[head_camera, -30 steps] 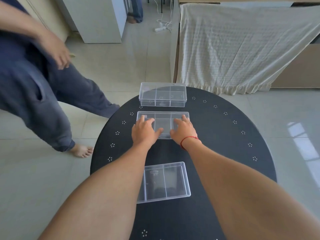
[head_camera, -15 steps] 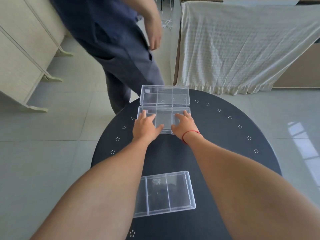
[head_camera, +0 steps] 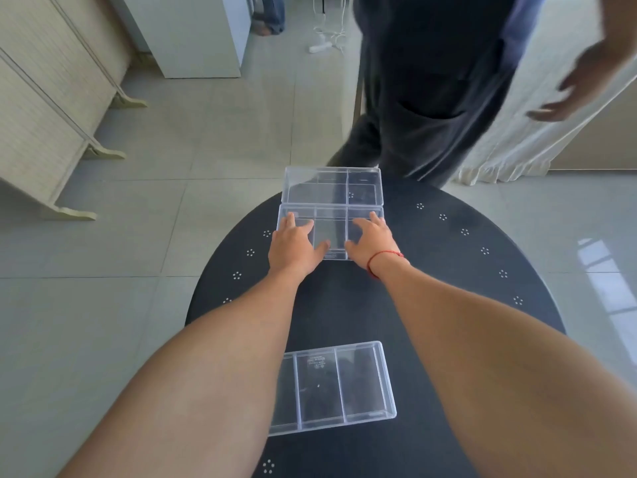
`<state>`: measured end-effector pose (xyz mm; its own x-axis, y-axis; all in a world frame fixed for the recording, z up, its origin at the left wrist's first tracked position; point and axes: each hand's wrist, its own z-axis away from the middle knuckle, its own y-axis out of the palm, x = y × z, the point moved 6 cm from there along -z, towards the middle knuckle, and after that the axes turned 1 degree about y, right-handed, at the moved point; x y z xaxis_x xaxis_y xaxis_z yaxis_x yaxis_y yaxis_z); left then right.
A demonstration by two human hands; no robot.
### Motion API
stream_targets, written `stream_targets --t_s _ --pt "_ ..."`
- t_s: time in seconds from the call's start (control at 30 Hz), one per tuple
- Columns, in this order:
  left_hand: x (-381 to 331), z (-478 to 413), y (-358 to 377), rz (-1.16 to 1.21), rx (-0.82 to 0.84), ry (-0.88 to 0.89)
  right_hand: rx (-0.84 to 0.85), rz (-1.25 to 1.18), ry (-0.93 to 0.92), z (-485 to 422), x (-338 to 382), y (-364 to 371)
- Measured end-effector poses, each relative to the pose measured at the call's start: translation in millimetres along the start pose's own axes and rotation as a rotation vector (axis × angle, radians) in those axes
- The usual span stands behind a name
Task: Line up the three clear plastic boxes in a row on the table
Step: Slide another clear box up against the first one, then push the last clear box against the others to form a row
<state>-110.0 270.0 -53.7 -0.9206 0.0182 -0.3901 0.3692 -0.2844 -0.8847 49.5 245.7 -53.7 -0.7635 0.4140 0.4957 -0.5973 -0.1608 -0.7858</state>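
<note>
Three clear plastic boxes with inner dividers lie on a round black table (head_camera: 448,277). The far box (head_camera: 332,185) sits at the table's far edge. The middle box (head_camera: 330,229) touches its near side. My left hand (head_camera: 294,248) and my right hand (head_camera: 372,243) both press flat on top of the middle box, one at each end, fingers spread. The near box (head_camera: 339,384) lies apart, close to me, between my forearms and slightly skewed; my left forearm hides its left end.
A person in dark clothes (head_camera: 437,81) stands just beyond the table's far edge, one hand (head_camera: 582,84) out to the right. A white cloth (head_camera: 537,132) hangs at the back right. Beige cabinets (head_camera: 44,108) line the left, and a white cabinet (head_camera: 193,32) stands behind.
My hands have slid the middle box away from me until it meets the far box. The person behind the table has walked from left to right.
</note>
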Motion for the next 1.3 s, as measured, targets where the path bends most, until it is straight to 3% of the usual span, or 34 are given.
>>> stream_targets --t_s 0.47,0.83,0.97,1.13,1.3 --pt "2 68 -13 -0.017 -0.038 -0.046 -0.071 0.052 0.037 58 -4 -6" --pt "52 201 13 -0.009 0.01 -0.398 0.341 0.026 0.096 164 -38 46" --pt "67 222 24 0.134 0.053 -0.551 0.437 0.146 0.072 183 -41 59" --pt "62 219 21 0.226 0.011 -0.537 0.36 0.047 0.063 179 -47 53" --pt "30 192 14 0.287 -0.02 -0.39 0.198 -0.084 0.088 160 -51 33"
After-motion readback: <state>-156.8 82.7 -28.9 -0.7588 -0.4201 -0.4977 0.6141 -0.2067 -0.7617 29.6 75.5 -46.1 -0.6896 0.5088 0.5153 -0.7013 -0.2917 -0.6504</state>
